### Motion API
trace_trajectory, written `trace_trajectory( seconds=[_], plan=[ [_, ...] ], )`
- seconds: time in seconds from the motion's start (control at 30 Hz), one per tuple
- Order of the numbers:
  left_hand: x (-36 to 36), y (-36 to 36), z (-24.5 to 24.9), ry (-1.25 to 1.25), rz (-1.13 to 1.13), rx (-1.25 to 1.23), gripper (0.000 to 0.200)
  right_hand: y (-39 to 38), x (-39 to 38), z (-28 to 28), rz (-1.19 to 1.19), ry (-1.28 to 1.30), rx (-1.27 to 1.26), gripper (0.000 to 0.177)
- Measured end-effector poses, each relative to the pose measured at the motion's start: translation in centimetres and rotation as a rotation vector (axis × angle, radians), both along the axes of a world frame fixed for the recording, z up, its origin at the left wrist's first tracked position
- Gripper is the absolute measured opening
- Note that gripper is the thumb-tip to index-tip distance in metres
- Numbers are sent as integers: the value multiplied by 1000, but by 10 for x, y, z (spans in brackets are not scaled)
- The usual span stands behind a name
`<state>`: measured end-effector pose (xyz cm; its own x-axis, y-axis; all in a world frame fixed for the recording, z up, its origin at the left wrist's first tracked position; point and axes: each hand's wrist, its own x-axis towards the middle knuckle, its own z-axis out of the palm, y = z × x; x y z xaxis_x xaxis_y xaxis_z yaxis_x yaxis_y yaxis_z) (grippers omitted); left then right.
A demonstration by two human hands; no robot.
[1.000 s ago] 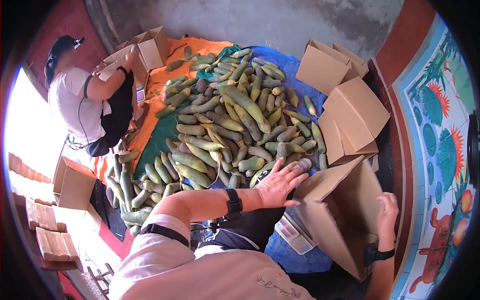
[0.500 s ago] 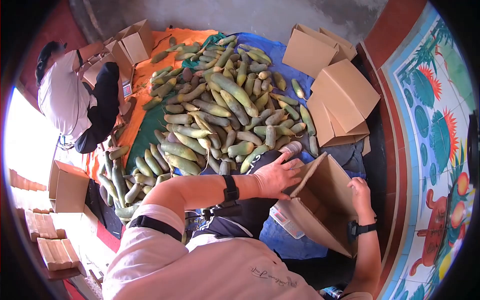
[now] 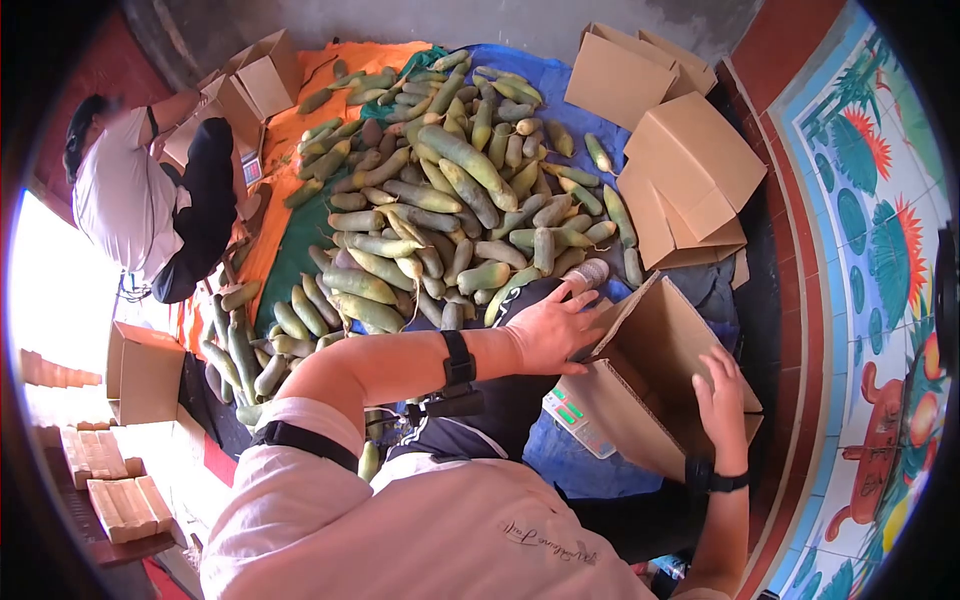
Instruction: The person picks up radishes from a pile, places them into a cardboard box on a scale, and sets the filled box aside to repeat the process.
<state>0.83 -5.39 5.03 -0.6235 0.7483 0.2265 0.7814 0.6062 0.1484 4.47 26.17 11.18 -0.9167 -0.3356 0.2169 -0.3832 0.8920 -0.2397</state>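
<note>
A cardboard box with its top uncovered stands in front of me, tilted in this view and seemingly bare inside. My left hand lies at its left edge, fingers stretched and spread against the cardboard. At the right rim is my right hand, its fingers extended and apart. Under the box's left side a digital scale shows a green-lit display; the box hides the rest of it. Just beyond my left hand, the big heap of green radishes spreads out.
Blue, green and orange sheets lie under the radishes. More cardboard boxes stand at the right, others at the back left. A person crouches at the left beside another scale. A painted tile wall runs along the right.
My right hand has loosened from a closed grip on the box's rim to extended fingers. The box sits slightly farther from me, and the scale's display now glows green.
</note>
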Motion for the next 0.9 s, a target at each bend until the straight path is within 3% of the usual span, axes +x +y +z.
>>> trace_trajectory(
  seconds=[0.07, 0.13, 0.27, 0.5, 0.9],
  plan=[
    [0, 0, -1, 0, -4, 5, 61, -5, 23, 7, -33, -253, -79, 31],
    [0, 0, -1, -4, -3, 3, 60, -7, 45, 5, 19, -310, -83, 34],
    [1, 1, -3, 14, 2, 19, 58, -6, 72, -8, 37, -332, 55, 31],
    [5, 1, -4, 39, 18, 38, 56, 4, 82, -28, 28, -256, 81, 19],
    [8, -3, -4, 46, 39, 50, 60, 1, 102, -33, -150, -235, -12, 26]
  ],
)
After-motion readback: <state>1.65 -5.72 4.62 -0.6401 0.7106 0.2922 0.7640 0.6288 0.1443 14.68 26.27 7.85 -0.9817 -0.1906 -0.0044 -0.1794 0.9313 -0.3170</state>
